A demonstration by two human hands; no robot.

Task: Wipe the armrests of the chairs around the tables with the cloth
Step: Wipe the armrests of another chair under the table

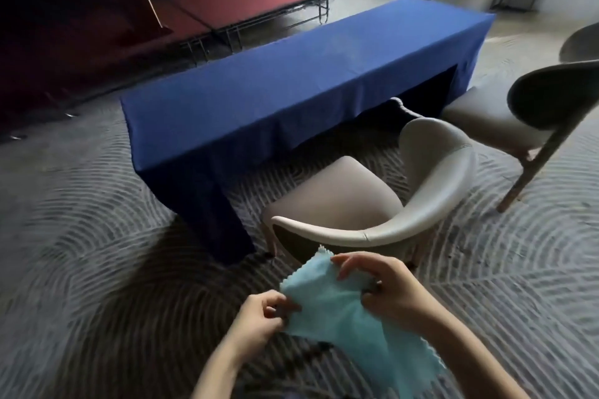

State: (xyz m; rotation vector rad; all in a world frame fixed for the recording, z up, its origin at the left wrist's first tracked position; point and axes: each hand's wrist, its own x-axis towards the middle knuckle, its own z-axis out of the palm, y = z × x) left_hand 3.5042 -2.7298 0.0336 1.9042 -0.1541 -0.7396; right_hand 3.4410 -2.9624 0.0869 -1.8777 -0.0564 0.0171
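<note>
Desk [291,74]: draped in blue fabric.
Chair [421,191]: beige, curved armrest, set near the desk's corner.
Cloth [340,321]: light blue, held stretched in the air, just short of the chair.
Left hand [259,317]: cloth's left edge pinched, fingers curled.
Right hand [385,285]: upper edge gripped, fingers arched over.

The left hand [259,316] and right hand [389,282] are bare, like both forearms [227,363]; a sliver of dark bluish clothing [293,394] shows between them.
</note>
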